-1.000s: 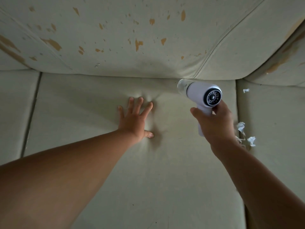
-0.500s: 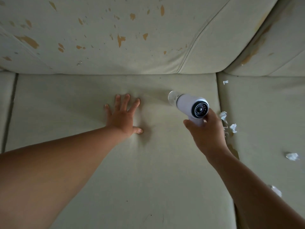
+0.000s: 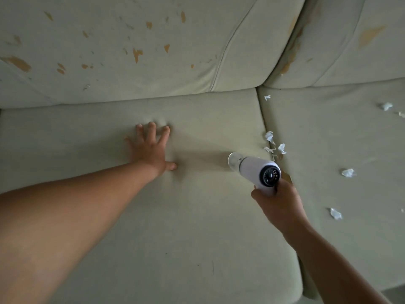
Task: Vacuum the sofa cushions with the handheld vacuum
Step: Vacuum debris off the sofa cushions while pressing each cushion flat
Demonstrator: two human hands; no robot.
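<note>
Hazards during a cushion pass. Held the handheld vacuum point(image 3: 255, 170) by its handle in the right hand point(image 3: 278, 205), fingers curled fully round it. Pointed the clear nozzle up and leftward over the middle seat cushion point(image 3: 175, 238), just beside the seam point(image 3: 262, 119) (contact with the fabric not discernible). Pressed the left hand point(image 3: 149, 148) flat into the same cushion, fingers spread, holding nothing. Noted white paper scraps point(image 3: 270, 138) bunched at the seam and scattered across the right seat cushion point(image 3: 328, 139), off to the side of the nozzle's aim. Risked missing those scraps by sweeping further leftward. Risked shoving them down into the seam with the nozzle rim. Risked clogging the inlet on the larger crumpled pieces. Risked knocking loose flakes from the peeling back cushion point(image 3: 131, 40) onto fabric judged already clean.
</note>
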